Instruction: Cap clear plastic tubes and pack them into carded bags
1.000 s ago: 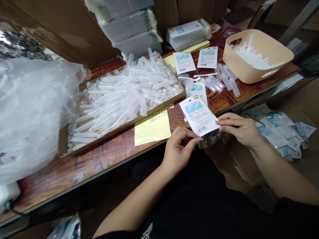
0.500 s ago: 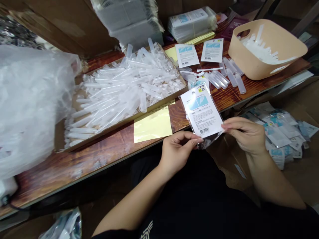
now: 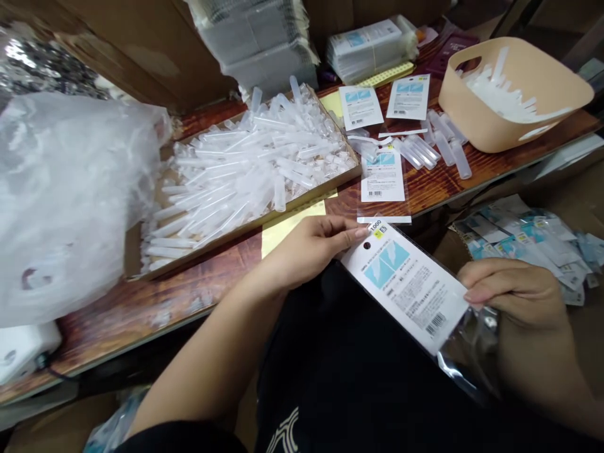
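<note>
A clear plastic bag with a white and blue printed card (image 3: 406, 286) inside is stretched slantwise over my lap. My left hand (image 3: 314, 248) pinches its top corner, near the yellow mark and the hang hole. At the lower right edge, my right hand (image 3: 516, 292) grips it between thumb and fingers, close to the bag's loose transparent end. Just above lies another bagged card (image 3: 383, 176) on the table, its white strip towards me. Two more bagged cards, a left one (image 3: 361, 107) and a right one (image 3: 408, 97), lie behind it, with several frosted plastic tubes (image 3: 446, 148) alongside.
A shallow cardboard tray (image 3: 189, 261) heaped with clear tubes fills the table's middle. A peach basket (image 3: 514, 119) stands at right, a big plastic bag (image 3: 70, 201) at left. Bundled stacks (image 3: 268, 44) stand behind. Filled packets (image 3: 533, 239) lie in a box below right.
The held bag has come down and right towards my lap and tilted. My left hand has shifted from its bottom edge to its top corner. The bagged card behind is now uncovered.
</note>
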`<state>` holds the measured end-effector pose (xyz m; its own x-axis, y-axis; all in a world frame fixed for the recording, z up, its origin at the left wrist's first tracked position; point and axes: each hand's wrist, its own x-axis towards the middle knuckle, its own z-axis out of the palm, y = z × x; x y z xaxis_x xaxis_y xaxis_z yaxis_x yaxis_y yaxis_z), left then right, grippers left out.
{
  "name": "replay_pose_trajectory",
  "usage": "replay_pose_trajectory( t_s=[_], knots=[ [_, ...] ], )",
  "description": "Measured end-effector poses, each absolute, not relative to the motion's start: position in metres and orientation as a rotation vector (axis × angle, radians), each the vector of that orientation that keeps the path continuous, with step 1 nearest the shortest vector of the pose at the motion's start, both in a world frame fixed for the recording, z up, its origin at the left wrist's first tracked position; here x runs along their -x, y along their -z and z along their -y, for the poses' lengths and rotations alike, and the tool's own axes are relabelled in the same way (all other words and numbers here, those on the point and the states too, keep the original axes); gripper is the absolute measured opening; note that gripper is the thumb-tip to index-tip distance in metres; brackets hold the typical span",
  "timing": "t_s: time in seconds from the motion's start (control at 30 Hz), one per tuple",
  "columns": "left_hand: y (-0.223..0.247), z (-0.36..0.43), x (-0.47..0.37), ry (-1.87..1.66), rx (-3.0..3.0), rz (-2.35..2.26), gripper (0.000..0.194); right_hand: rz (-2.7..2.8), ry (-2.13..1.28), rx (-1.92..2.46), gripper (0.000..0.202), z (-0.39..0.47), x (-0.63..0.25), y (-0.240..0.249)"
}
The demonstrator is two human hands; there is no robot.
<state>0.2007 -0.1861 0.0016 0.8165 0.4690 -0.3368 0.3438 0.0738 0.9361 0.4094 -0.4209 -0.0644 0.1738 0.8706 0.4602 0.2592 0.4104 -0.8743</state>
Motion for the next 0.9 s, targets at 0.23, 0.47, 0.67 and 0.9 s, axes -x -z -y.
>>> replay_pose_trajectory(
  t_s=[0.23, 0.47, 0.67, 0.9],
  knots=[
    [0.02, 0.212, -0.187, 0.089, -1.093, -0.675, 0.038, 1.463, -0.722, 1.143, 0.022, 0.444, -0.419, 0.05],
    [0.039, 0.244, -0.176, -0.058, -0.932, -0.759, 0.042, 1.302, -0.718, 1.255, 0.021, 0.458, -0.408, 0.061],
    [0.052, 0.263, -0.169, -0.352, -0.986, -0.874, 0.043, 0.747, -1.131, 1.186, 0.068, 0.467, -0.385, 0.063],
    [0.06, 0.273, -0.165, -0.548, -1.034, -0.867, 0.034, 0.596, -1.253, 1.303, 0.026, 0.466, -0.36, 0.065]
  ],
)
